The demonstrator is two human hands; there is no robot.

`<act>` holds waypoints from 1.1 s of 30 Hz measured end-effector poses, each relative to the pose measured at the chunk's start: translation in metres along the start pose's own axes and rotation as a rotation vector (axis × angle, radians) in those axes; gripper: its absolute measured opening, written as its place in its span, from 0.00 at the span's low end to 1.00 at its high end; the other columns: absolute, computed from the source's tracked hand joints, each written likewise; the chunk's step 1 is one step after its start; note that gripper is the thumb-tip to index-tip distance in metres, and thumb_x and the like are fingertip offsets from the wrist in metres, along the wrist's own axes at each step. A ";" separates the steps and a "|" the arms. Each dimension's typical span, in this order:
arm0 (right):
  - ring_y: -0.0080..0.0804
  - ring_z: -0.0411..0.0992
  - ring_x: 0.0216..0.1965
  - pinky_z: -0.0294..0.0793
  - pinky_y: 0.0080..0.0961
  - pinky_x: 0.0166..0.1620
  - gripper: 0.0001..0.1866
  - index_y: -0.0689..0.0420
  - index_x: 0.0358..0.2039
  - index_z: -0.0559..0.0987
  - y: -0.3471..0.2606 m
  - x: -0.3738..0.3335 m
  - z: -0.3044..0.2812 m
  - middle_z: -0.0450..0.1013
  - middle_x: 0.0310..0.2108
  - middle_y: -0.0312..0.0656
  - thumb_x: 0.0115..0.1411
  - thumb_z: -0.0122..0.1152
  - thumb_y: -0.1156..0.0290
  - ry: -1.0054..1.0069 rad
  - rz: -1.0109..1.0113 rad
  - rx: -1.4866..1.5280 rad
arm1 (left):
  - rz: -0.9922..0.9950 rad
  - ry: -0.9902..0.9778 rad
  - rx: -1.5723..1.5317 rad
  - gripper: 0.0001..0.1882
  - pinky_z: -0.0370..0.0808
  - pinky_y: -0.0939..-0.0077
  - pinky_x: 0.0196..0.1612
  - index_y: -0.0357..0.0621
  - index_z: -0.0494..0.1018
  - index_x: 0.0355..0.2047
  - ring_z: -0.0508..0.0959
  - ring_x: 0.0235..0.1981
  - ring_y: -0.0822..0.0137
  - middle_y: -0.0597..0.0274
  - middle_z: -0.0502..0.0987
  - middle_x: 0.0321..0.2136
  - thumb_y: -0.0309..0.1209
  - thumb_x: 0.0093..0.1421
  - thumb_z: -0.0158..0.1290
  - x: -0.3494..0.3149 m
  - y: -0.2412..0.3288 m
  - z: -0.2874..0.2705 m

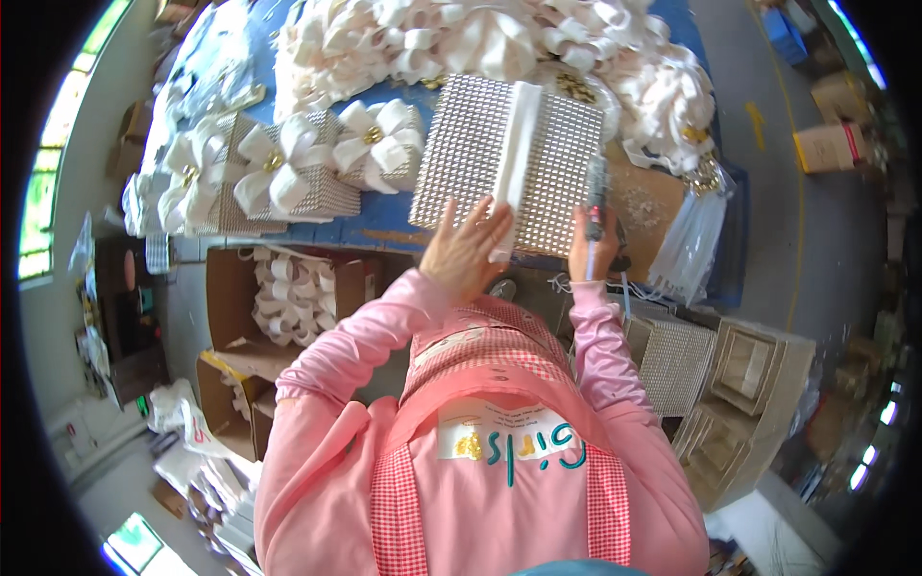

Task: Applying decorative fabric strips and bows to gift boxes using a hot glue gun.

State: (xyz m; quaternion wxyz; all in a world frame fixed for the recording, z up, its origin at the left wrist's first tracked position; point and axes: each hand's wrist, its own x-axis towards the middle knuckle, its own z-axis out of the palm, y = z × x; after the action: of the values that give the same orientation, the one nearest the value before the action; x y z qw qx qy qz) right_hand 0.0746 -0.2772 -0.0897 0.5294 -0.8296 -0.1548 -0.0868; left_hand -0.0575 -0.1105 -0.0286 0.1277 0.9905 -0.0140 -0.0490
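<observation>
Fingers (477,219) of left hand (461,255) are spread and laid over white ribbon (520,139) and silver-studded box (467,139) | glue gun (597,190) is gripped by curled right hand (589,254) | box is set at near edge of worktop (387,207) | three bow-topped boxes (288,176) are lined up toward near left corner

Both forearms (375,331) extend forward, the left grip (467,248) spread flat, palm down, the right grip (593,257) curled closed.

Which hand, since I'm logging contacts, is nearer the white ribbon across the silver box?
Left hand, fingertips at the left edge of the white ribbon. The right hand, holding a glue gun, is farther right.
</observation>
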 end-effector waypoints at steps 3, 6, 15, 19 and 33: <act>0.28 0.67 0.24 0.66 0.26 0.29 0.09 0.62 0.30 0.72 0.002 0.000 -0.001 0.70 0.22 0.41 0.55 0.59 0.69 0.017 -0.004 -0.024 | -0.036 0.056 -0.152 0.35 0.36 0.46 0.62 0.47 0.52 0.60 0.43 0.65 0.63 0.64 0.51 0.62 0.44 0.55 0.48 -0.030 0.014 0.004; 0.39 0.69 0.23 0.67 0.32 0.29 0.14 0.63 0.34 0.70 0.015 0.000 0.001 0.71 0.23 0.47 0.54 0.60 0.66 0.001 0.054 0.002 | -0.021 0.345 -0.287 0.17 0.59 0.56 0.57 0.48 0.71 0.44 0.64 0.55 0.60 0.61 0.70 0.49 0.36 0.53 0.52 -0.045 0.003 -0.003; 0.28 0.69 0.26 0.68 0.25 0.32 0.10 0.63 0.34 0.70 -0.002 0.001 -0.001 0.72 0.25 0.41 0.56 0.57 0.70 -0.041 -0.011 -0.099 | -0.693 0.609 -1.078 0.14 0.71 0.80 0.29 0.39 0.74 0.30 0.73 0.24 0.76 0.63 0.75 0.21 0.39 0.52 0.57 -0.019 -0.115 0.030; 0.27 0.69 0.27 0.68 0.24 0.32 0.10 0.63 0.33 0.71 0.004 -0.002 -0.001 0.71 0.26 0.40 0.57 0.57 0.70 -0.043 0.180 -0.021 | -0.612 0.543 -1.256 0.12 0.71 0.82 0.29 0.38 0.73 0.28 0.72 0.23 0.77 0.66 0.75 0.21 0.36 0.53 0.56 -0.011 -0.121 0.051; 0.27 0.70 0.40 0.72 0.21 0.37 0.12 0.60 0.37 0.73 -0.130 0.058 -0.050 0.70 0.41 0.42 0.61 0.50 0.63 -0.693 0.201 0.207 | -0.530 0.403 -1.690 0.09 0.70 0.84 0.31 0.38 0.72 0.33 0.71 0.26 0.79 0.70 0.74 0.26 0.32 0.57 0.52 -0.024 -0.125 0.043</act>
State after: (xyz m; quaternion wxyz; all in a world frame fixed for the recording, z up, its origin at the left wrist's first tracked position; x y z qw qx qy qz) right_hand 0.0843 -0.2621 0.0604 0.5325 -0.7629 -0.2506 0.2677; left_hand -0.0838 0.0005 -0.0993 0.7964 0.5273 0.2775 0.1035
